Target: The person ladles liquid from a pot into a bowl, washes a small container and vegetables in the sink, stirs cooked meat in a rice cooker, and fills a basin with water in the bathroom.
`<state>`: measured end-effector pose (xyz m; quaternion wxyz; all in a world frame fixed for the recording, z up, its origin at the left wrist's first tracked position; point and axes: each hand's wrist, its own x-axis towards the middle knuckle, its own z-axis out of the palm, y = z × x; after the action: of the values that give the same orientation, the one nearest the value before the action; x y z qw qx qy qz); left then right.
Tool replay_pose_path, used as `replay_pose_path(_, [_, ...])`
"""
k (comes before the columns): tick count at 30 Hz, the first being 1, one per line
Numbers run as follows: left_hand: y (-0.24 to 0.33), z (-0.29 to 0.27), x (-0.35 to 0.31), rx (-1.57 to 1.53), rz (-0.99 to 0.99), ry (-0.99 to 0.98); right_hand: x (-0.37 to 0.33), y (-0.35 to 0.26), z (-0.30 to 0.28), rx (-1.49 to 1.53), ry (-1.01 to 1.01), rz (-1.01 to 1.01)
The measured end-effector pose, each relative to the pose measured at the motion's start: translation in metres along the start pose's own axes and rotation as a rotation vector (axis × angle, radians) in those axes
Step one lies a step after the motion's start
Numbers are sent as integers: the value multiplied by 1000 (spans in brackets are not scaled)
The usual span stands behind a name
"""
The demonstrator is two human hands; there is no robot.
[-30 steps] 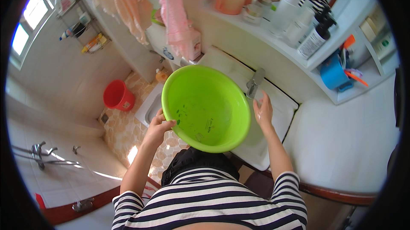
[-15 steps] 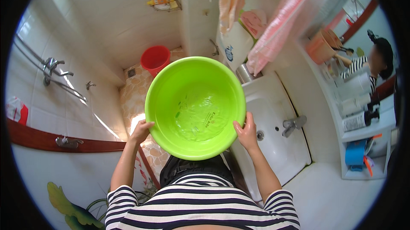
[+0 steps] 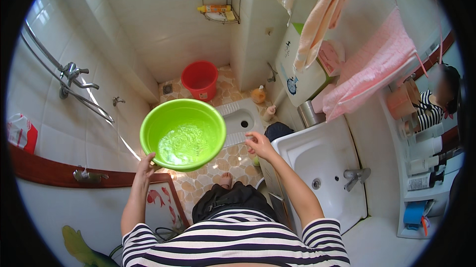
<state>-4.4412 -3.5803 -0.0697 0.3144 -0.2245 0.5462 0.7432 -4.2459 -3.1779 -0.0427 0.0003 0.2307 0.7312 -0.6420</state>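
Observation:
A bright green plastic basin (image 3: 148, 133) with rippling water (image 3: 184, 144) in it is held out in front of me, left of the middle. My left hand (image 3: 145, 164) grips its lower left rim. Off the basin's right side, apart from the rim, hangs my right hand (image 3: 259, 146). Its fingers are loosely bent and spread, with nothing visible in them. Behind and below the hands lies a white squat toilet (image 3: 241, 113) set into the floor.
A red bucket (image 3: 200, 82) stands on the stone-patterned floor (image 3: 229, 160) at the far wall. On the right is a white sink (image 3: 298, 154) with a faucet (image 3: 356, 178). Pink cloths (image 3: 371, 63) hang above it. A shower mixer (image 3: 73, 74) is on the left wall.
The basin has moved left and down, away from the sink. My right hand has let go of its rim, while my left hand still holds it.

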Motion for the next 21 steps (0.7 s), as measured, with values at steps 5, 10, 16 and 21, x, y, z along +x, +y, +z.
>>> replay_pose_path(5, [69, 15, 84, 162, 112, 35, -50, 50, -28, -266, 105, 41])
replay_pose_path(10, [143, 76, 164, 396, 381, 202, -129, 69, -50, -22, 270, 235])
replay_pose_path(16, [205, 175, 225, 1103, 812, 595, -189, 75, -57, 197, 653, 445])
replay_pose_path(21, [229, 248, 240, 1171, 1274, 681, -211, 60, -61, 193, 799, 463])
